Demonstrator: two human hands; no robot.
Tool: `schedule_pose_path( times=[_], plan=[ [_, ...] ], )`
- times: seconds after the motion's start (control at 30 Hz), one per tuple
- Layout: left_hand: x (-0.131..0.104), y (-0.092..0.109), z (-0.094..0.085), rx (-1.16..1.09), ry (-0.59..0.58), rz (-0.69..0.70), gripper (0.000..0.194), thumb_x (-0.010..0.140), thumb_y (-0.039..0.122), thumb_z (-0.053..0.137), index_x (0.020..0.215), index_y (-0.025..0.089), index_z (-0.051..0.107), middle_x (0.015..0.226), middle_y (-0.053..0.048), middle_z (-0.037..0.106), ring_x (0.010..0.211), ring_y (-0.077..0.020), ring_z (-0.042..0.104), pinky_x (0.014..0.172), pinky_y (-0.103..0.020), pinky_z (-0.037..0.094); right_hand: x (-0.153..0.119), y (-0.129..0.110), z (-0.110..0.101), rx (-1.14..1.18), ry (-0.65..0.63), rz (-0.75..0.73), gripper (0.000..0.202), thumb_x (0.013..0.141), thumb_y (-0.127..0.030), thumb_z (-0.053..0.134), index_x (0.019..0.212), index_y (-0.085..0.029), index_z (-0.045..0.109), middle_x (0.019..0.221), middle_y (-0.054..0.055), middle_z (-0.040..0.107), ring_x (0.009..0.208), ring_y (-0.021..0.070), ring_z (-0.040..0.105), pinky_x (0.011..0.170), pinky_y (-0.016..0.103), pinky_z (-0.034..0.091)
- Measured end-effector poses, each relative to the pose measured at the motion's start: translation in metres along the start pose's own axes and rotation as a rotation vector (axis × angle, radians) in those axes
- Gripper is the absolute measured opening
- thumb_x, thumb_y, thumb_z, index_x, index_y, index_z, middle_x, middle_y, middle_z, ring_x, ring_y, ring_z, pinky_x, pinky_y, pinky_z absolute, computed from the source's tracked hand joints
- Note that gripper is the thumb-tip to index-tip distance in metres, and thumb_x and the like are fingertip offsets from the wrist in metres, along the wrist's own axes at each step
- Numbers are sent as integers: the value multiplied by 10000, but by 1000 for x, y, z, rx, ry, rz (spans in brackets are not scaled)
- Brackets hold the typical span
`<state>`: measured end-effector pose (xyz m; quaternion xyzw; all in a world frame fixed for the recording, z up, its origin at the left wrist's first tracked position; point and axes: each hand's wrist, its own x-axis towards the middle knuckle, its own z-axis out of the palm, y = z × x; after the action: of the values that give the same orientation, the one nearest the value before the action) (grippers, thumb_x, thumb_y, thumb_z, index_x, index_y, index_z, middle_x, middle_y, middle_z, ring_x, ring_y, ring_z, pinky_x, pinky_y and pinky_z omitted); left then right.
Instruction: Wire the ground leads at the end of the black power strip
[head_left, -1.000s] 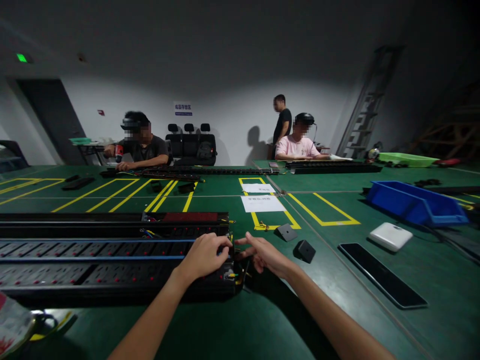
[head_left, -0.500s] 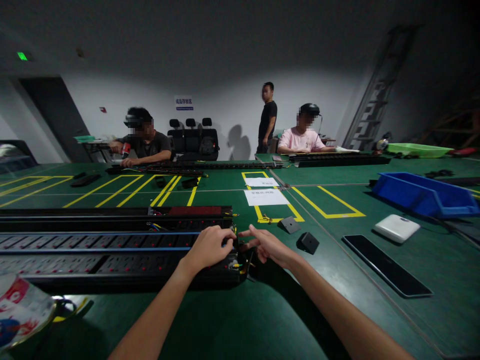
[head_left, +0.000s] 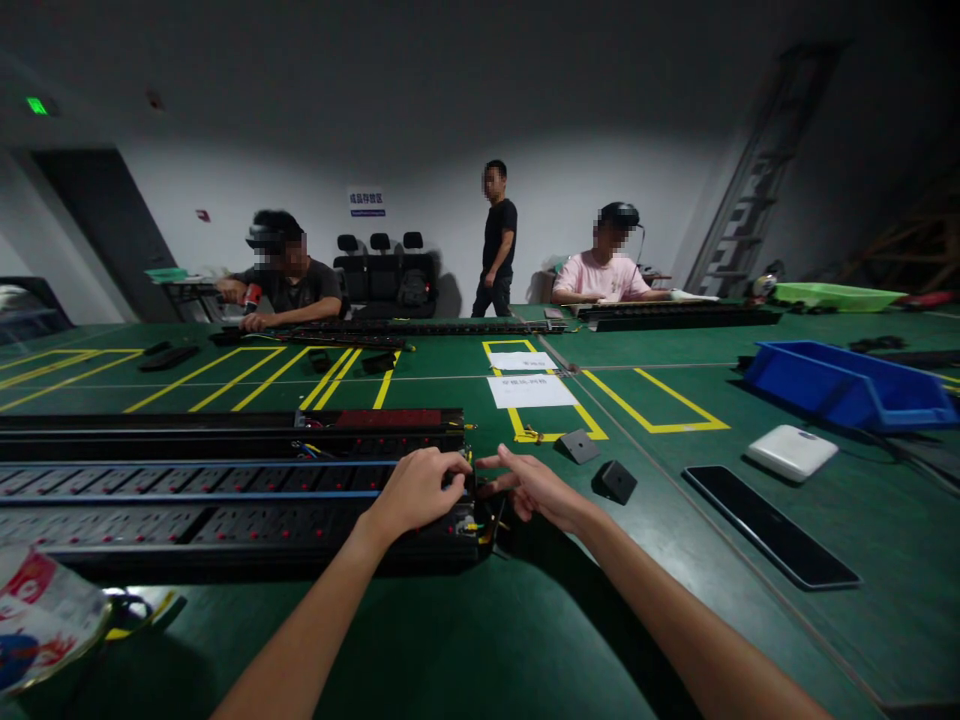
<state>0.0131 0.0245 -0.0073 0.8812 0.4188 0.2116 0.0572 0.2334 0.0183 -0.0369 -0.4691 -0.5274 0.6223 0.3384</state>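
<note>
Long black socket strips (head_left: 255,525) lie side by side at the left, their right ends showing short yellow and green wires (head_left: 471,527). My left hand (head_left: 424,487) rests on the end of the strip with blue edges, its fingers curled; whatever is between thumb and fingertips is too small to make out. Just right of that end is my right hand (head_left: 531,487), index finger stretched toward the strip, the other fingers partly bent at the strip's end. Two black end pieces (head_left: 577,446) (head_left: 615,482) lie on the green table right of my right hand.
A dark tablet-like slab (head_left: 771,525), a white box (head_left: 792,452) and a blue bin (head_left: 847,385) are at the right. Paper sheets (head_left: 532,391) lie ahead. A printed tub (head_left: 45,620) stands front left. Two people sit across the table; another (head_left: 499,240) is behind it.
The standing person has moved to the left. My hands have stayed in nearly the same place, and the view has shifted very slightly.
</note>
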Motion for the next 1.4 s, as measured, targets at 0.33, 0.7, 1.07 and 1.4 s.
schedule_pose_path(
  times=[0.33,0.7,1.07,1.4],
  plan=[
    [1,1,-2,-12,-11,-5,244,882,225,542,991,245,759,933,-22,760,854,-195,671,834,-330,498,2,3,-1,12,-27,-19,593,1011,-597,398,1331,-153,627,949,133,783,359,59,460,351,189,368],
    [2,1,-2,-20,-16,-1,238,876,217,551,978,240,764,892,-19,758,809,-185,670,806,-318,496,6,7,-5,54,-68,-34,614,995,-626,415,1332,-157,627,975,148,786,368,63,480,342,182,354],
    [2,0,-1,-20,-14,1,251,873,219,537,979,249,762,913,-10,766,814,-180,673,799,-316,486,2,4,-5,61,-67,-20,596,1002,-609,416,1335,-163,629,1000,150,784,369,57,466,342,181,346],
    [2,-4,1,-48,-14,-2,246,873,217,540,970,268,761,943,5,770,825,-176,683,800,-310,489,0,0,-6,77,-96,-11,632,999,-634,391,1391,-177,587,981,141,783,361,60,470,341,185,353]
  ],
)
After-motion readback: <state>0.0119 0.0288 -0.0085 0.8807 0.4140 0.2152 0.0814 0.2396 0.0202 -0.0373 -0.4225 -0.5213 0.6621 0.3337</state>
